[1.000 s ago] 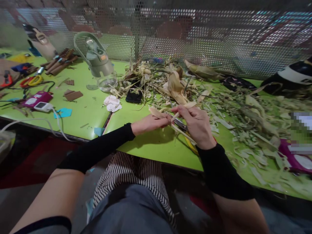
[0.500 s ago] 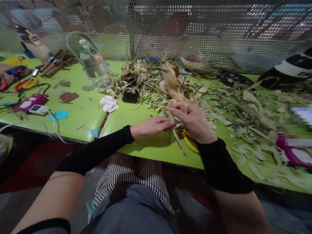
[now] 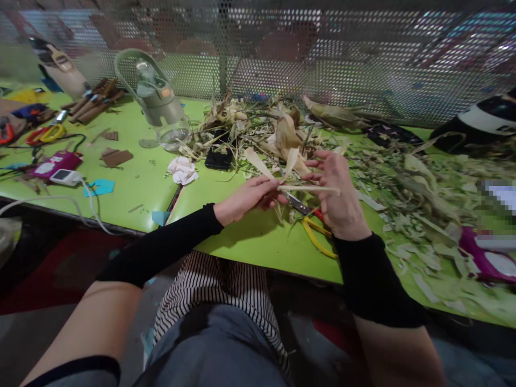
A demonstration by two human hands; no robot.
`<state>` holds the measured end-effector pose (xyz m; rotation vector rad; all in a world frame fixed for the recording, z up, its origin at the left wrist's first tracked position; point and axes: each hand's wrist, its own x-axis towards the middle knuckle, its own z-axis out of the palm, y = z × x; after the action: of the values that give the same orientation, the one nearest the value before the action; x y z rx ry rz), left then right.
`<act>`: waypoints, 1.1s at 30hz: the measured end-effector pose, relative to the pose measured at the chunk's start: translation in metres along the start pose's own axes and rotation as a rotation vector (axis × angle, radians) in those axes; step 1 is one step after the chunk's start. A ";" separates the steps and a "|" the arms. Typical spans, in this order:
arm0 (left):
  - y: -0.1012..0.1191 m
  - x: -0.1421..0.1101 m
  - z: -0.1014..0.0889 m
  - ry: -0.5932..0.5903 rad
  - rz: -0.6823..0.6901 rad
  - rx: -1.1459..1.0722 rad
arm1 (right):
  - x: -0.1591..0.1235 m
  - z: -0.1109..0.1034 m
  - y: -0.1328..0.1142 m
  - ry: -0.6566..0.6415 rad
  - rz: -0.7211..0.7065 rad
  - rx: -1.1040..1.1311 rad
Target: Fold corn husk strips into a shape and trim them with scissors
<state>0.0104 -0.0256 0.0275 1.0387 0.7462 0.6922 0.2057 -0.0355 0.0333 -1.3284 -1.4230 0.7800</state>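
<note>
My left hand [image 3: 252, 199] pinches several pale dried corn husk strips [image 3: 260, 165] that fan out from its fingertips, two pointing up and away. Another strip [image 3: 308, 188] stretches sideways toward my right hand [image 3: 338, 193]. The right hand is open, fingers apart and palm turned left, and the strip's tip lies before its palm; whether they touch I cannot tell. Scissors [image 3: 298, 204] with red and yellow handles lie on the green table, blades toward the left hand, handles partly hidden beneath the right hand. A heap of dried husks [image 3: 287, 131] lies just beyond both hands.
A phone [image 3: 219, 157], crumpled tissue [image 3: 183, 170] and clear-based bottle [image 3: 161, 110] stand or lie left of the heap. Husk scraps [image 3: 411, 199] cover the right side. Further left are a purple device [image 3: 56, 165] and brown rolls [image 3: 97, 102]. A perforated metal screen [image 3: 258, 59] rises behind.
My right hand has let go of the strips and moved slightly right, its fingers opening. The strips now spread out from my left hand, and the scissors are more visible.
</note>
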 end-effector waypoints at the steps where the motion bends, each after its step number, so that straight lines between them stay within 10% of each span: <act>1: 0.001 0.002 -0.002 0.042 -0.010 -0.078 | 0.000 -0.002 0.001 0.008 0.035 0.026; 7: 0.003 0.006 -0.006 0.096 -0.010 -0.243 | -0.010 0.012 -0.010 -0.222 -0.037 -0.014; 20: 0.005 -0.002 0.000 0.099 0.071 -0.176 | -0.020 0.023 -0.005 0.054 0.082 0.139; 25: 0.003 -0.002 -0.005 0.045 0.073 -0.138 | -0.014 0.024 -0.006 -0.039 0.207 0.204; 33: 0.001 0.005 -0.013 0.112 0.212 -0.026 | -0.020 0.024 -0.008 -0.264 0.003 -0.271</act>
<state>0.0023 -0.0146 0.0227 1.0705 0.7280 0.9462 0.1785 -0.0524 0.0295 -1.4721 -1.7856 0.8082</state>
